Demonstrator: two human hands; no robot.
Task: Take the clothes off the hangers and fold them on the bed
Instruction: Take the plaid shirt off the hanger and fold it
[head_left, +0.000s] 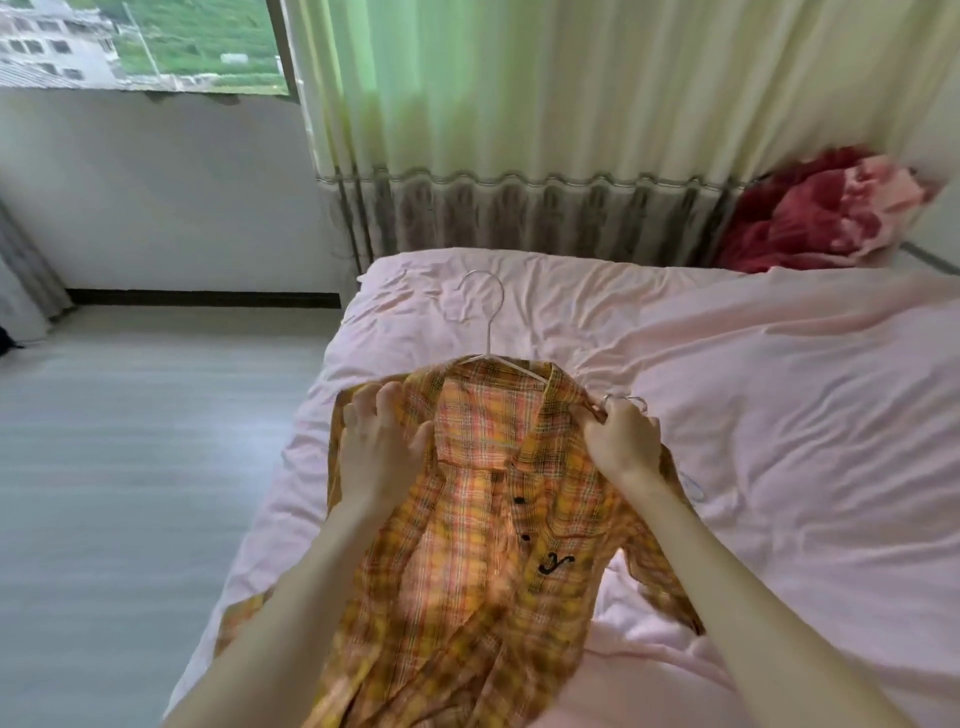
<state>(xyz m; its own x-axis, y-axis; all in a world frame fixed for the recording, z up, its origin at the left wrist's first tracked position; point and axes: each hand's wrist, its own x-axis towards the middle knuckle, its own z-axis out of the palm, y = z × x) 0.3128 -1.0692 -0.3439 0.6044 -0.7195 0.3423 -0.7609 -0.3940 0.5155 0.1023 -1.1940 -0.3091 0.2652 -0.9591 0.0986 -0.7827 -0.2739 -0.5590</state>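
An orange and yellow plaid shirt (483, 519) lies front up on the pink bed (779, 415), still on a thin metal hanger (485, 312) whose hook points toward the curtain. My left hand (382, 441) rests on the shirt's left shoulder, fingers bent loosely over the cloth. At the right shoulder my right hand (621, 434) pinches the fabric, where the hanger's end (631, 400) pokes out. A second hanger's pale edge (693, 486) shows under the right sleeve.
A red and pink blanket (821, 213) is heaped at the bed's far right corner. Green curtains (545, 130) hang behind the bed. Grey floor (130, 441) runs along the bed's left side below a window (145, 41).
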